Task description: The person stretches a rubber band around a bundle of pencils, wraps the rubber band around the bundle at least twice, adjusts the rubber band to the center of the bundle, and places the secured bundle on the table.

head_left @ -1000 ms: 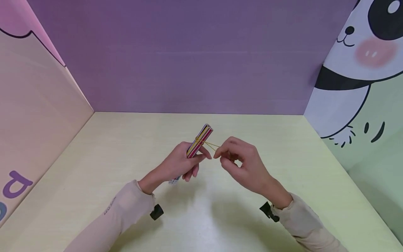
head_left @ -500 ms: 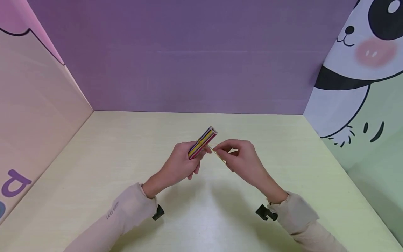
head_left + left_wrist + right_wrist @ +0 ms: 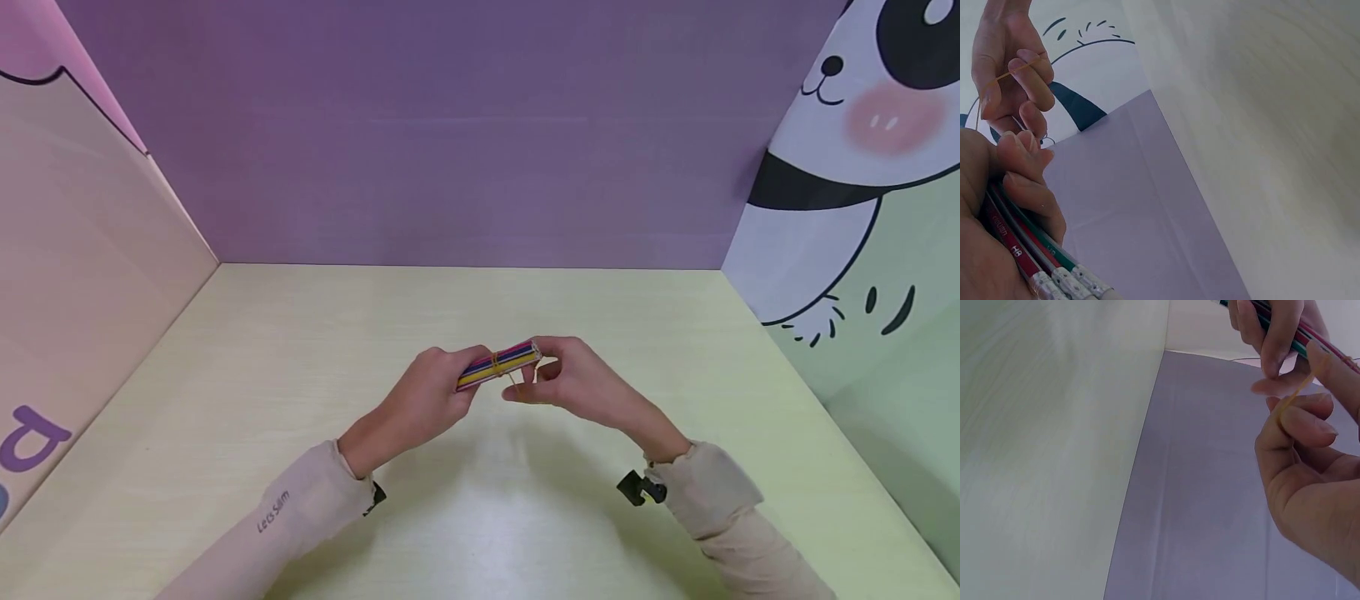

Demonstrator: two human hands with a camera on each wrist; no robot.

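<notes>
Surface (image 3: 315, 333): pale, wood-toned, running back to a plain purple wall (image 3: 480, 150). Panda print (image 3: 892, 125) on the right-hand side wall.

Sleeves: both pale. Left sleeve (image 3: 300, 508) bears small dark lettering; right sleeve (image 3: 723, 500) is creased. Forearms enter from the lower corners and converge at mid-surface, wrists raised, shadows falling on the surface below.

Right hand (image 3: 592, 387): back of hand toward the head camera, knuckles high. In the head view the upper finger arches to the right end of the pencils, thumb reaching leftward beneath, a gap between the two. Right wrist view: several fingers folded toward the palm, one digit straighter, the band drawn across them. Hand is hooked into the band; contact with the pencils cannot be told.

Left hand (image 3: 431, 387): fingers wrapped round the pencils, gripping firmly at their left part. Left wrist view: fingers curled over the bundle, ends protruding below the palm.

Pencils (image 3: 517, 357): one bundle, held above the surface between the hands, slanting up to the right. Yellow, blue and red-pink sides seen from above; silver ends and "HB" in the left wrist view.

Clip (image 3: 642, 488): black, at the right cuff.

Band (image 3: 495, 364): thin, yellow, around the bundle; a strand runs to the right hand.
</notes>
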